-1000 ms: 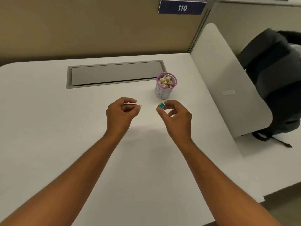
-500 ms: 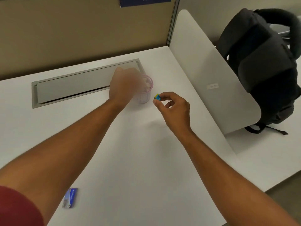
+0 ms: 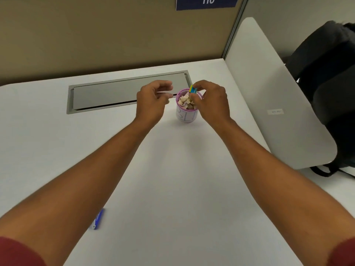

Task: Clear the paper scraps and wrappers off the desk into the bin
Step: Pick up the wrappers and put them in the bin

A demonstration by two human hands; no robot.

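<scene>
The person reaches both bare arms out over the white desk. The right hand pinches a small blue-and-yellow wrapper between thumb and fingertips, right above the far rim of the little pink-rimmed bin, which stands on the desk just in front of the grey cable tray lid. The bin is heaped with pale paper scraps. The left hand hovers just to the left of the bin, fingers loosely curled toward the thumb; I see nothing held in it. A blue wrapper lies on the desk near the front edge, beside the left forearm. A black backpack sits beyond the white side divider, and a blue sign reading 110 hangs on the tan partition.
</scene>
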